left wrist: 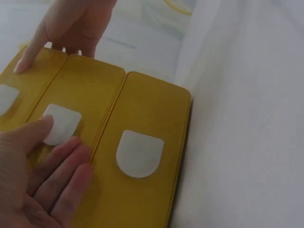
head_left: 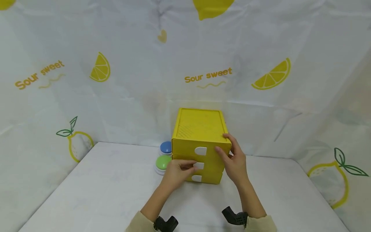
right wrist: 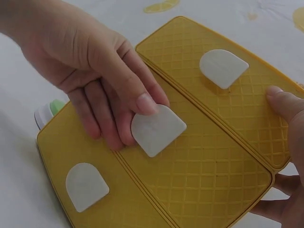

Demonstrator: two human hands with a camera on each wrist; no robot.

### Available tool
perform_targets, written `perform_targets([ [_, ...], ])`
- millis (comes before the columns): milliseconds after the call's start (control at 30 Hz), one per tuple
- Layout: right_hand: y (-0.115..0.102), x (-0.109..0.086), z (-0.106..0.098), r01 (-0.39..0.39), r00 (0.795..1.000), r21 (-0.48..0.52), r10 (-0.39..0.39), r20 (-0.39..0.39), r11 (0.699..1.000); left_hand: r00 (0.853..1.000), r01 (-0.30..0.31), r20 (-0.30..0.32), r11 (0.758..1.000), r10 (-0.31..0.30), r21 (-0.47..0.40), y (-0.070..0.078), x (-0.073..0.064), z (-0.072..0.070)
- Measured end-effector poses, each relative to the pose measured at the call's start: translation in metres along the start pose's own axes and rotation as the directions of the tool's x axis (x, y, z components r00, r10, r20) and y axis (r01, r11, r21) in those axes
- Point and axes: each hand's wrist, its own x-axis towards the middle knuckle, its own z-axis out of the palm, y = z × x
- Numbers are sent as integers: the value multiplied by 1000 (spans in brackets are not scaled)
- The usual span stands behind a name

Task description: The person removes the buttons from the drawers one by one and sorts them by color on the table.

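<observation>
Drawer box (head_left: 200,124), front nearest, long axis perhaps depthwise, left grip (head_left: 177,174) pinching middle tab (head_left: 200,165), right grip (head_left: 236,162) clasping box

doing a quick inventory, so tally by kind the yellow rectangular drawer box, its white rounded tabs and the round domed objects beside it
Yellow rectangular drawer box: 1
White rounded drawer tabs: 3
Round green-topped object with white base: 1
Round blue-topped object with white base: 1
Total: 6
</observation>
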Motion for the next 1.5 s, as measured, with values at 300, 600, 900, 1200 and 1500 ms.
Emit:
perform_targets([
  [300, -2, 2, 0, -4, 1000, -22, 4, 11, 1000, 998, -4, -59, 984, -7, -180, -12, 1, 10],
  [600, 4, 5, -16, 2, 992, 73, -11, 128, 997, 995, 94, 59, 954, -81, -284, -4, -28, 3],
  [900, 7, 7, -20, 2, 983, 122, -24, 180, 993, 994, 73, 95, 957, -48, -279, 3, -61, 0],
  [1200, 3, 9, -20, -6, 982, 127, -18, 186, 992, 991, -95, 70, 975, 111, -199, 4, -90, 0],
  [1500, 7, 8, -21, -2, 983, 134, -22, 181, 991, 897, -442, 49, 892, 440, 95, 56, -70, -27],
])
